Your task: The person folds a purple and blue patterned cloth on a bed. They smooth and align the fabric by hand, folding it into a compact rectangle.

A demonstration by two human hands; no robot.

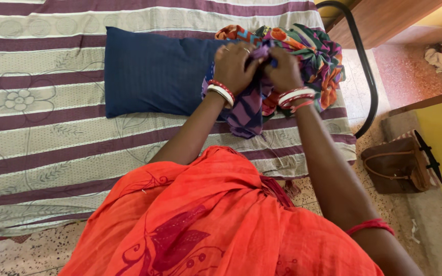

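Over a striped bed [42, 133], left hand [234, 65] and right hand [284, 69] both grip a bunched multicoloured cloth [310, 53], still crumpled and unfolded, beside a navy pillow [154, 76].

A home bedroom: striped bed sheet [52, 133], blue pillow [152, 76], brown handbag [397, 166].

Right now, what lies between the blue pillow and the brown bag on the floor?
In the head view, the multicoloured cloth gripped by both hands, then bedsheet edge.
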